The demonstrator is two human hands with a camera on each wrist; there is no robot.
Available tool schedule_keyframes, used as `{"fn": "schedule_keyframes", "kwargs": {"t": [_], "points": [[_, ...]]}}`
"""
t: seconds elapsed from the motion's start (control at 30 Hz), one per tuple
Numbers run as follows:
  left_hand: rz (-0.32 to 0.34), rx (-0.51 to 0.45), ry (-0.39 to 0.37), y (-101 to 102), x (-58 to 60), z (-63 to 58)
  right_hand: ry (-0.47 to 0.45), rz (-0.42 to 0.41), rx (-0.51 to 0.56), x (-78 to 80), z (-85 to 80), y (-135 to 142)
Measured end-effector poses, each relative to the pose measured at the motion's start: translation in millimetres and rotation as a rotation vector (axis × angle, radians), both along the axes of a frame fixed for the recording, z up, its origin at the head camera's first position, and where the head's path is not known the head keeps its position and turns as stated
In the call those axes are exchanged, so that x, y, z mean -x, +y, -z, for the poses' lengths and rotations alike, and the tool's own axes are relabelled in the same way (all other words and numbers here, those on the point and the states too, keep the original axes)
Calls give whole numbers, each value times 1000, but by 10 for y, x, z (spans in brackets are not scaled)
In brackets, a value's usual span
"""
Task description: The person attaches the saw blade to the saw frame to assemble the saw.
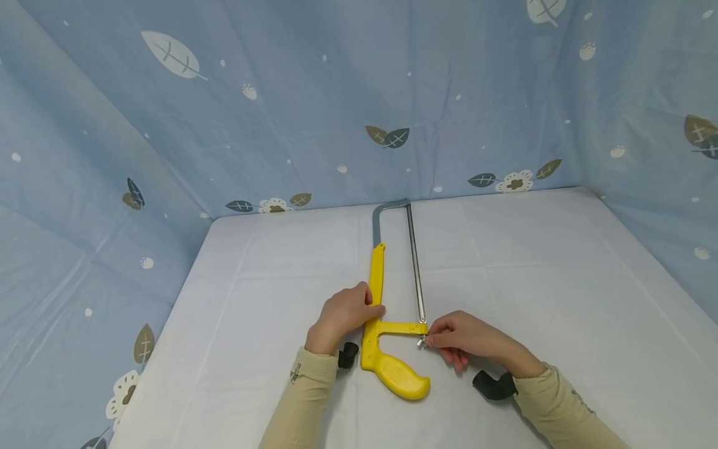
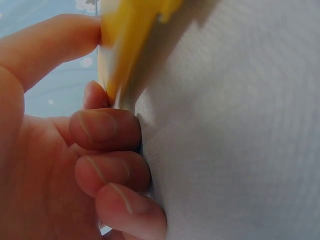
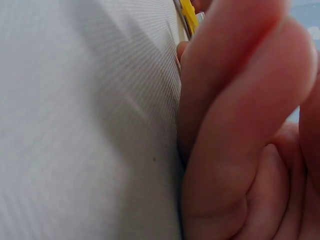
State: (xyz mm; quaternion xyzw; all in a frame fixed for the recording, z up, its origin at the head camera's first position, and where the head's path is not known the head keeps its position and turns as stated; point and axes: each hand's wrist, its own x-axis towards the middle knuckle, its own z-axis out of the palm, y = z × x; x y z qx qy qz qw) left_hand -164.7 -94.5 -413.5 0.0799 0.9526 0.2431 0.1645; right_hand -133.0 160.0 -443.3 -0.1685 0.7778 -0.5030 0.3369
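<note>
A hacksaw [image 1: 401, 376] with a yellow handle and a grey front frame lies flat on the white-covered table, its handle toward me. Along its right side runs the narrow blade [image 1: 416, 262]. My left hand [image 1: 343, 313] holds the yellow frame [image 2: 131, 42] above the handle, thumb on top and the other fingers curled at its left edge. At the near end of the blade, my right hand [image 1: 471, 340] pinches at the small metal wing nut [image 1: 421, 342] between thumb and index finger. In the right wrist view my own fingers hide the nut.
White cloth covers the table [image 1: 291, 249]. A blue curtain [image 1: 336, 93] with leaf prints hangs behind it and at both sides. One black curved object [image 1: 348, 355] is beside my left wrist, and another black curved object [image 1: 493, 385] is by my right wrist.
</note>
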Motion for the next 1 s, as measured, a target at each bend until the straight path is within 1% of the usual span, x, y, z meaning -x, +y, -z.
{"fn": "schedule_keyframes", "kwargs": {"t": [0.23, 0.57, 0.8, 1.0], "points": [[1, 3, -9, 6, 10, 14, -5, 7, 9, -1, -4, -5], [0, 2, 2, 3, 2, 9, -14, 13, 2, -9, -23, -7], [-2, 25, -2, 11, 3, 40, -28, 20, -7, -10, -6, -12], [-6, 22, 0, 7, 1, 55, -35, 23, -5, -19, -13, -16]]}}
